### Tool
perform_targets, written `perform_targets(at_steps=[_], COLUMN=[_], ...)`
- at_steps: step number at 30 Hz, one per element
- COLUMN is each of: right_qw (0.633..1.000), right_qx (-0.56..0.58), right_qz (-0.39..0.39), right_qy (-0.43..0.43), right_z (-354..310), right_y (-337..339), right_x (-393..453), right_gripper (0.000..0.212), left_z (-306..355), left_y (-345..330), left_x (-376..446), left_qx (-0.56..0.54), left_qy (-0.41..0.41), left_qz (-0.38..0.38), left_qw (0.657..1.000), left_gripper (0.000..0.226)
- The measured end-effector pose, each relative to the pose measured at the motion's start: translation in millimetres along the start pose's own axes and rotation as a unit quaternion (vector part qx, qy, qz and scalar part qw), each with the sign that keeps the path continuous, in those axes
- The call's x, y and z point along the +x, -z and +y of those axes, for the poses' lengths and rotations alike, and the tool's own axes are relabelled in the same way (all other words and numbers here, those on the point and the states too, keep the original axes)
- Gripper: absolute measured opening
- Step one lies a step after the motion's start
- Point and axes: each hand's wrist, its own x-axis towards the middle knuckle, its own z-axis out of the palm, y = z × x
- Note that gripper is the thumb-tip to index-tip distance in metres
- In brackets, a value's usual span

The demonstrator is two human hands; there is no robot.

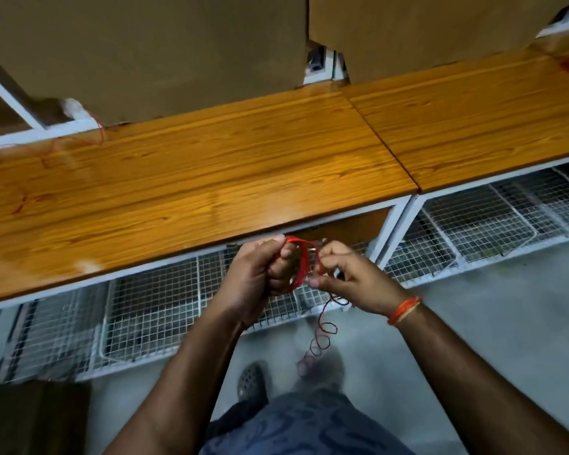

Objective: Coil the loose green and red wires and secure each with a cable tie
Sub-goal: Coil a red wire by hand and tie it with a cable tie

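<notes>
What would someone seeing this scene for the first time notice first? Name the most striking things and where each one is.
The eye lands on the red wire coil, held just below the near edge of the wooden tabletop. The left hand grips it while the right hand pinches its strands. A loose red tail dangles toward the floor, and large cardboard boxes stand at the table's back.

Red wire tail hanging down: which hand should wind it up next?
Probably the right hand: it already pinches the loose tail beside the red coil, while the left hand has its grip around the coil.
</notes>
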Motion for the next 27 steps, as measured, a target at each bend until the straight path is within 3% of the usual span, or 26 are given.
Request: perform_targets(at_steps=[3, 6, 7, 9, 10, 11, 13, 14, 15, 17, 19, 20, 21, 22, 23, 24, 25, 26, 27], right_qw=[0.973, 0.883, 0.872, 0.919, 0.959, 0.983, 0.966, 0.940, 0.921, 0.889, 0.853, 0.864, 0.898, 0.937, 0.961, 0.953, 0.921, 0.876, 0.847], right_qx=[-0.142, -0.295, -0.305, -0.207, -0.116, -0.037, 0.033, 0.022, -0.012, -0.188, -0.324, -0.301, -0.229, -0.150, -0.086, -0.059, -0.084, -0.158, -0.259], right_qz=[-0.074, 0.070, 0.137, 0.203, 0.155, 0.057, -0.179, -0.252, -0.271, -0.165, 0.067, 0.166, 0.196, 0.144, 0.040, -0.104, -0.222, -0.275, -0.251], right_qy=[-0.169, -0.359, -0.358, -0.265, -0.206, -0.172, -0.186, -0.227, -0.278, -0.383, -0.403, -0.367, -0.322, -0.281, -0.262, -0.279, -0.309, -0.364, -0.391], right_z=[18.8, 25.0, 21.2, 4.9, -1.7, -11.2, -28.0, -21.8, -11.5, 8.8, 18.3, 10.3, 0.1, -6.3, -16.3, -21.8, -23.9, -23.7, -18.1], right_y=[3.4, -2.5, -11.0, -38.2, -52.3, -65.1, -74.9, -71.2, -65.7, -58.6, -67.4, -81.3, -96.9, -109.9, -120.4, -125.1, -124.2, -121.5, -115.8], right_x=[-8.6, 9.4, 18.5, 31.2, 30.6, 25.3, 3.1, -5.9, -12.8, -16.4, -7.4, -0.3, 3.9, 5.8, 5.7, 2.1, -2.8, -8.2, -11.0], right_gripper=[0.032, 0.019, 0.019, 0.016, 0.018, 0.024, 0.030, 0.029, 0.027, 0.015, 0.016, 0.017, 0.020, 0.022, 0.024, 0.022, 0.016, 0.013, 0.019], left_z=[0.4, 6.3, 8.6, 15.5, 20.7, 25.9, 34.3, 36.5, 36.4, 30.4, 22.3, 20.7, 21.4, 24.1, 27.8, 31.6, 35.0, 36.8, 36.8], left_y=[0.6, -6.1, -8.3, -7.3, -3.9, 2.5, 19.4, 26.9, 33.7, 42.4, 47.1, 49.0, 51.8, 54.8, 58.4, 62.4, 66.2, 68.8, 70.1], left_x=[-11.2, -18.8, -21.1, -25.4, -27.1, -28.8, -33.5, -38.1, -43.5, -55.7, -66.0, -69.9, -72.6, -74.2, -76.0, -77.8, -80.1, -82.8, -85.9], left_qx=[0.081, 0.101, 0.100, 0.090, 0.080, 0.069, 0.060, 0.065, 0.074, 0.096, 0.098, 0.093, 0.086, 0.075, 0.064, 0.053, 0.051, 0.057, 0.069], left_qy=[-0.006, -0.014, -0.022, -0.042, -0.050, -0.053, -0.052, -0.047, -0.037, -0.014, -0.010, -0.010, -0.009, -0.009, -0.009, -0.007, -0.006, -0.002, 0.002], left_qz=[0.015, -0.002, -0.012, -0.025, -0.029, -0.030, -0.026, -0.026, -0.025, -0.030, -0.041, -0.043, -0.041, -0.039, -0.036, -0.033, -0.031, -0.032, -0.036], left_qw=[0.997, 0.995, 0.995, 0.995, 0.995, 0.996, 0.996, 0.996, 0.996, 0.995, 0.994, 0.995, 0.995, 0.996, 0.997, 0.998, 0.998, 0.998, 0.997], left_gripper=[0.029, 0.030, 0.031, 0.031, 0.030, 0.030, 0.031, 0.032, 0.033, 0.033, 0.029, 0.029, 0.030, 0.032, 0.034, 0.034, 0.034, 0.034, 0.034])
